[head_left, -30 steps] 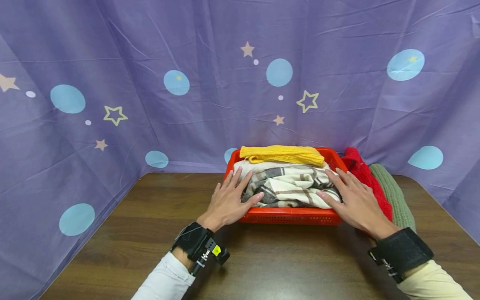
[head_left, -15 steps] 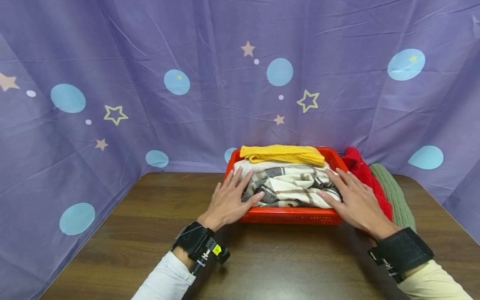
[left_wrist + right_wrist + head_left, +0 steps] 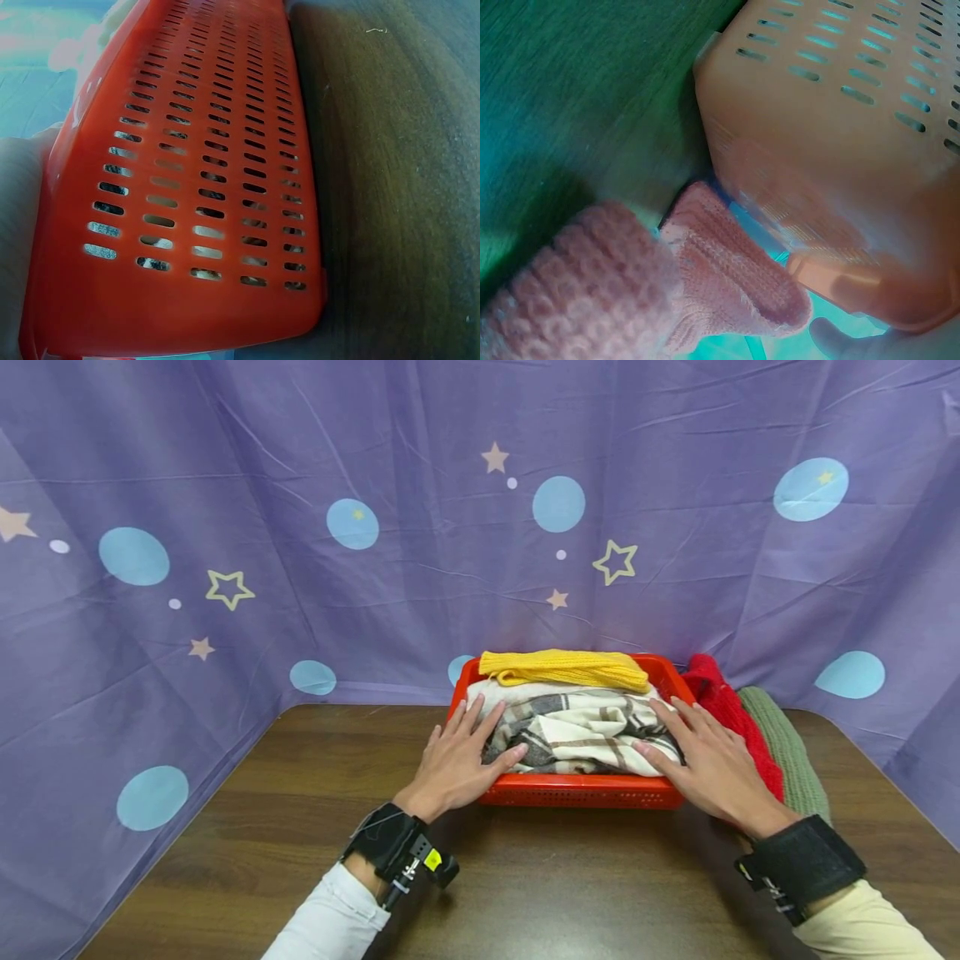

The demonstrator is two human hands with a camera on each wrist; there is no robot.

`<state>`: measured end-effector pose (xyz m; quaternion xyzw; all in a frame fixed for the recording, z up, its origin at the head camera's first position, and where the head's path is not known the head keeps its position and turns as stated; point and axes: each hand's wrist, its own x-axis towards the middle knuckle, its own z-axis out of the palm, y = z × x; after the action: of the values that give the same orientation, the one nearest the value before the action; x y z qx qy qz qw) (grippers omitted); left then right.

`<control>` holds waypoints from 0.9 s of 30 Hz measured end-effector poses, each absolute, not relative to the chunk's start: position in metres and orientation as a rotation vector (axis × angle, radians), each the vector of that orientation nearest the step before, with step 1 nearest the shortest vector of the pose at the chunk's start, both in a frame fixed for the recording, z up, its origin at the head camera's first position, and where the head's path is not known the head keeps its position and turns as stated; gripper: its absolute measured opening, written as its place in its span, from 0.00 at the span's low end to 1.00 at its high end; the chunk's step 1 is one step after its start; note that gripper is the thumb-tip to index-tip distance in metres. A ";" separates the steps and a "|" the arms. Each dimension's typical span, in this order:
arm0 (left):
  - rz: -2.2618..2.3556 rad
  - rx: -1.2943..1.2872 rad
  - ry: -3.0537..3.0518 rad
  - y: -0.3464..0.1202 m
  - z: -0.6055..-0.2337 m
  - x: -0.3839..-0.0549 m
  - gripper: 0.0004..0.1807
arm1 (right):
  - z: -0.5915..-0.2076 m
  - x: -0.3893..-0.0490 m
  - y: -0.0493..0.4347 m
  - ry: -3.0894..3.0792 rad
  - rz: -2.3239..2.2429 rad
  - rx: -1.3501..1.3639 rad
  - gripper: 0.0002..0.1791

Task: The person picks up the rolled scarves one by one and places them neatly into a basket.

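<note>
A red plastic basket (image 3: 581,792) with slotted sides stands on the table. Inside it lies a bunched plaid cloth (image 3: 600,739) in cream, grey and brown, and a folded yellow ribbed knit (image 3: 566,668) rests along the back. My left hand (image 3: 457,764) lies over the basket's left front corner, fingers spread and straight, fingertips at the plaid cloth. Across from it, my right hand (image 3: 708,764) spreads over the right front corner, thumb and fingers reaching onto the cloth. Neither hand grips anything. In the left wrist view the basket's slotted wall (image 3: 202,187) fills the middle.
Right of the basket lie a red knit (image 3: 738,718) and a green ribbed knit (image 3: 787,752), partly behind my right hand and wrist. The brown wooden table (image 3: 555,877) extends toward me. A purple curtain (image 3: 420,585) with stars and blue ovals hangs behind its far edge.
</note>
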<state>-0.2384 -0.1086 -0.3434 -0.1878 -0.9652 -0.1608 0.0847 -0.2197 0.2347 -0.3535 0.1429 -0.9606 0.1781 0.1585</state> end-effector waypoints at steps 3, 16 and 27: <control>-0.478 -0.562 -2.880 -0.109 -0.343 -0.238 0.45 | -0.353 -0.219 0.235 -2.759 0.514 0.402 0.46; -0.493 -0.565 -2.881 -0.109 -0.344 -0.238 0.45 | -0.353 -0.220 0.234 -2.746 0.507 0.405 0.45; -0.500 -0.572 -2.876 -0.109 -0.344 -0.238 0.45 | -0.353 -0.219 0.234 -2.759 0.503 0.394 0.46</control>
<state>-0.2376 -0.1093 -0.3437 -0.1915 -0.9635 -0.1674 0.0835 -0.2191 0.2344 -0.3531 0.1376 -0.9625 0.1757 0.1543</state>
